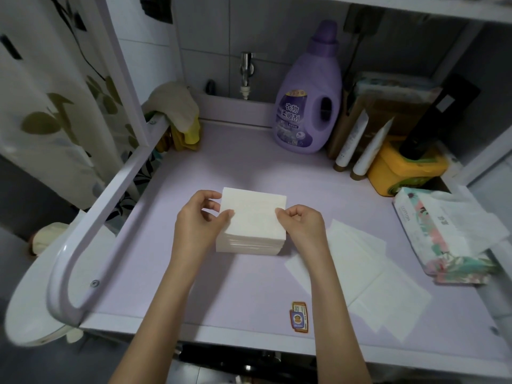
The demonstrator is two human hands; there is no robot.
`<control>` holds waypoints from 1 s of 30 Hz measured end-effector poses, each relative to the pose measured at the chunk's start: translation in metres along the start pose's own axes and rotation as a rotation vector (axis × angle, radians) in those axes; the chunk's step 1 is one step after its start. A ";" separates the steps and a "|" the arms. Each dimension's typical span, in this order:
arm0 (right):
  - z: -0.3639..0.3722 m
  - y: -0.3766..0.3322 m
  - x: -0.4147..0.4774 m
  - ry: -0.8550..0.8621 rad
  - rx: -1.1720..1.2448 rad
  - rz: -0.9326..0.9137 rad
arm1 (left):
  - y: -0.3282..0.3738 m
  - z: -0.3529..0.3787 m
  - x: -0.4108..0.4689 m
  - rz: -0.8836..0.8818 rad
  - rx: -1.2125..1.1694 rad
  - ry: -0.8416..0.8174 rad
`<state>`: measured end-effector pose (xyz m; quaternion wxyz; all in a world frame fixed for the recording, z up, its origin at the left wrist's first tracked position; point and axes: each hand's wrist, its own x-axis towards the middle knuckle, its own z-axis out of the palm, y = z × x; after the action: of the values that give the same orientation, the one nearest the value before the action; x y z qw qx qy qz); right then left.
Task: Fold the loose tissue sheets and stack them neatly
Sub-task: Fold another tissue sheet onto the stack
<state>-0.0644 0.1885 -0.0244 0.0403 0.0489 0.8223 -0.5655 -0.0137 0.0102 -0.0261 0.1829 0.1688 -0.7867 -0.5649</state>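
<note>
While left hand (198, 217) and right hand (302, 221) pinch the top sheet (253, 212) by its sides on the stack (250, 241), loose sheets (368, 275) lie flat at 4 o'clock, nearer right hand.

tissue stack (253, 220): matt soft paper | countertop (221, 167): smooth lilac | bottle (309, 106): glossy plastic | tap (246, 70): shiny metal

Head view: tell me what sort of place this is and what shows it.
Probably a home bathroom or laundry corner: a wall tap on tiles, a purple fabric-softener bottle on the lilac top, and a leaf-print curtain beside what looks like a toilet lid.
</note>
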 end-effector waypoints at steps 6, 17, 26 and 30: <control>-0.001 -0.003 -0.003 0.021 -0.017 0.027 | -0.001 -0.002 0.001 0.009 0.025 -0.009; -0.004 -0.014 -0.020 -0.222 0.224 0.112 | 0.018 0.013 -0.017 -0.279 -0.289 -0.141; 0.008 -0.018 -0.017 -0.216 0.192 0.035 | 0.016 0.010 -0.013 -0.123 0.025 -0.262; -0.001 -0.014 -0.008 -0.103 0.084 -0.173 | 0.013 -0.004 -0.008 0.254 0.499 -0.372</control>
<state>-0.0585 0.1847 -0.0102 0.0316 -0.0498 0.7960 -0.6025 -0.0054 0.0148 -0.0135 0.0582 0.0028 -0.9355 -0.3486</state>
